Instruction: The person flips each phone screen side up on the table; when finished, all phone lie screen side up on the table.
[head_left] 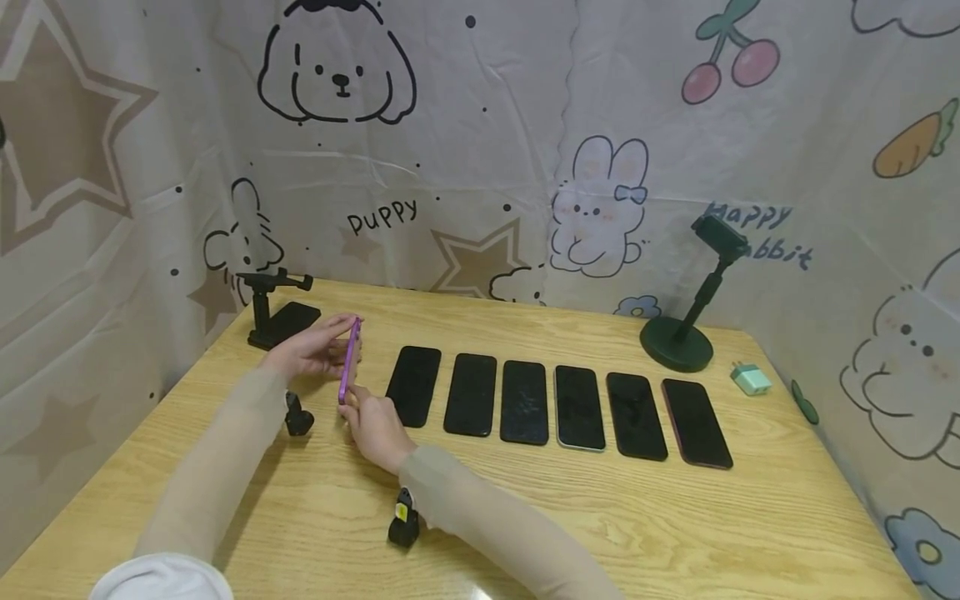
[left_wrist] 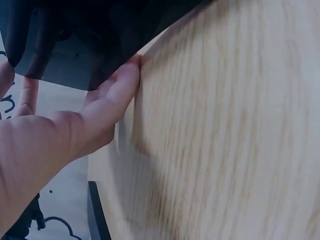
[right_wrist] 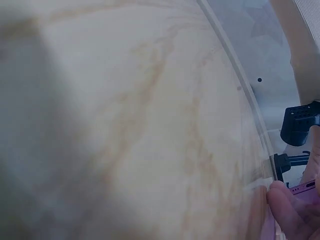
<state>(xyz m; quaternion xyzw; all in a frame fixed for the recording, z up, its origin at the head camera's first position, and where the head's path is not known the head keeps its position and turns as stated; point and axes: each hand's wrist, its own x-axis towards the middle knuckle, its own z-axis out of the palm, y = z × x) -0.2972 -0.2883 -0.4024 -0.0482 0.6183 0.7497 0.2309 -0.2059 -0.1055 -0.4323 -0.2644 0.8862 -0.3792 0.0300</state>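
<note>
A purple-edged smartphone (head_left: 349, 360) is held raised and tilted on its side above the table's left part. My left hand (head_left: 318, 347) grips its far end, with fingers on both sides. With thumb and fingers, my right hand (head_left: 377, 427) pinches the near end. In the left wrist view the phone's dark glossy screen (left_wrist: 75, 45) hangs over the left hand (left_wrist: 75, 125). The right wrist view catches the right hand (right_wrist: 290, 212) at the lower right, by the purple end with its port. Nearest on the table lies a black-screened phone (head_left: 414, 387).
Several more dark phones (head_left: 523, 402) lie in a row toward the right. A black phone stand (head_left: 262, 312) is at the back left, a dark green stand (head_left: 678, 342) at the back right. Beside that lies a mint charger plug (head_left: 751, 379). A patterned curtain (head_left: 450, 150) hangs behind.
</note>
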